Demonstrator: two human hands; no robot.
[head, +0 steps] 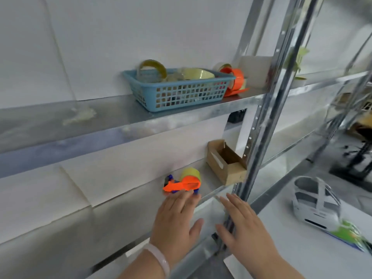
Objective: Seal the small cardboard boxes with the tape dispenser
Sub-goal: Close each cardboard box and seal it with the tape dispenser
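An orange and blue tape dispenser [182, 183] with a yellowish roll lies on the lower metal shelf [213, 190]. Right of it stands a small cardboard box [226, 162] with its flaps open. My left hand [177, 220], a pale bangle on its wrist, reaches up with straight fingers, its fingertips just below the dispenser. My right hand [243, 224] is raised beside it, fingers straight, in front of the shelf's upright post, holding nothing.
On the upper shelf [100, 121] sits a blue basket [179, 91] with tape rolls, and a second orange dispenser [234, 81] beside it. A steel upright [267, 109] crosses the view. A white mesh holder [316, 200] lies on the white surface at right.
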